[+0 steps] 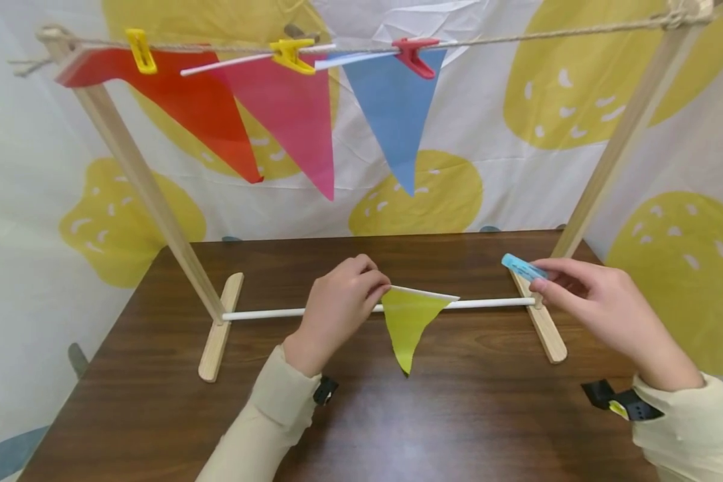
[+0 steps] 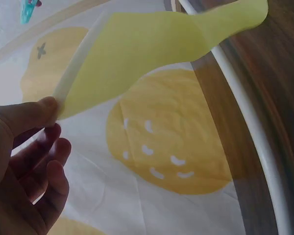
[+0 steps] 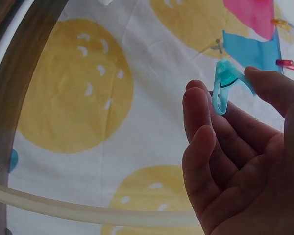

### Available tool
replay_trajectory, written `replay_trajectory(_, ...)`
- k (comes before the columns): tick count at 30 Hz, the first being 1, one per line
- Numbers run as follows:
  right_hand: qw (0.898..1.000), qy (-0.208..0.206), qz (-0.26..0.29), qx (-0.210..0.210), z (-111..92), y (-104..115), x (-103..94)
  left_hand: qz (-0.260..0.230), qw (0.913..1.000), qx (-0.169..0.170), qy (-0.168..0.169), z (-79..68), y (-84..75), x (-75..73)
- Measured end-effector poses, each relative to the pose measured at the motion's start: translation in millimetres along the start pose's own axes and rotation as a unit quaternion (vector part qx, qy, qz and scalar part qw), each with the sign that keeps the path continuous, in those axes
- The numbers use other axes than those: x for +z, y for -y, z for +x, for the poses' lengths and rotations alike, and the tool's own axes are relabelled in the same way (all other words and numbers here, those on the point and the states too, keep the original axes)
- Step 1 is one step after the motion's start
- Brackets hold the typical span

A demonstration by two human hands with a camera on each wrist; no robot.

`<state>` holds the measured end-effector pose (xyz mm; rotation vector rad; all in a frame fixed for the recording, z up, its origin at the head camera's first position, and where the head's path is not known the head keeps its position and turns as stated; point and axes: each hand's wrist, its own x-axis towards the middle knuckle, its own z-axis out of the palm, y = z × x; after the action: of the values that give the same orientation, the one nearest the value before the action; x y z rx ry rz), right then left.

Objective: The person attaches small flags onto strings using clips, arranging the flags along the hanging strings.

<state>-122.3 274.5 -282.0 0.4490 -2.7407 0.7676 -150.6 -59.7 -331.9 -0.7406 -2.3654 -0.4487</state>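
In the head view my left hand [image 1: 345, 308] pinches the white-edged top corner of a yellow-green triangular pennant [image 1: 411, 321], which hangs point down over the table. The left wrist view shows that pennant [image 2: 137, 54] gripped between thumb and fingertips at one corner, its tip slightly curled. My right hand [image 1: 602, 308] holds a light blue clothespin [image 1: 524, 268] to the right of the pennant. Seen from the right wrist, the clothespin [image 3: 225, 85] sits between thumb and fingers. Overhead, red [image 1: 187, 100], pink [image 1: 295, 114] and blue [image 1: 391, 107] pennants hang from a twine line [image 1: 536, 35].
Two wooden posts [image 1: 150, 194] on flat feet [image 1: 221, 328] carry the twine. A white rod [image 1: 488, 303] joins them low down, behind the left hand. Yellow clips [image 1: 293, 55] and a red clip [image 1: 417, 57] sit on the line. A patterned cloth [image 1: 265, 214] backs the brown table [image 1: 367, 435].
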Motion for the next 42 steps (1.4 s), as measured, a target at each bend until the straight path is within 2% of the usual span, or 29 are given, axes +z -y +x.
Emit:
replay_trajectory(7, 0.998, -0.017, -0.018, -0.051, 6.8, 9.2, -7.4, 0.005, 0.9997, 0.022, -0.014, 10.4, -5.0, -3.7)
replay_trajectory(15, 0.997, -0.028, -0.015, -0.068, 6.9, 12.9, -11.2, 0.014, 0.9993, 0.031, -0.016, 22.3, -9.5, -8.7)
replay_trajectory(21, 0.996, -0.032, -0.030, -0.078, 8.7, 16.9, -15.7, 0.016, 0.9979, 0.059, -0.021, 28.3, -11.8, -14.6)
replay_trajectory(26, 0.994, -0.028, -0.046, -0.091, 12.1, 20.8, -18.5, 0.017, 0.9956, 0.075, -0.054, 34.8, -13.9, -18.9)
replay_trajectory(32, 0.992, -0.020, -0.058, -0.108, 19.5, 26.0, -24.4, 0.018, 0.9930, 0.079, -0.086, 46.1, -14.8, -26.7)
replay_trajectory(37, 0.989, -0.034, -0.078, -0.120, 26.2, 29.4, -34.3, 0.018, 0.9907, 0.084, -0.106, 59.1, -17.7, -32.9)
replay_trajectory(42, 0.982, -0.062, -0.091, -0.154, 32.0, 33.3, -44.6, 0.016, 0.9881, 0.091, -0.123, 72.7, -22.2, -39.3)
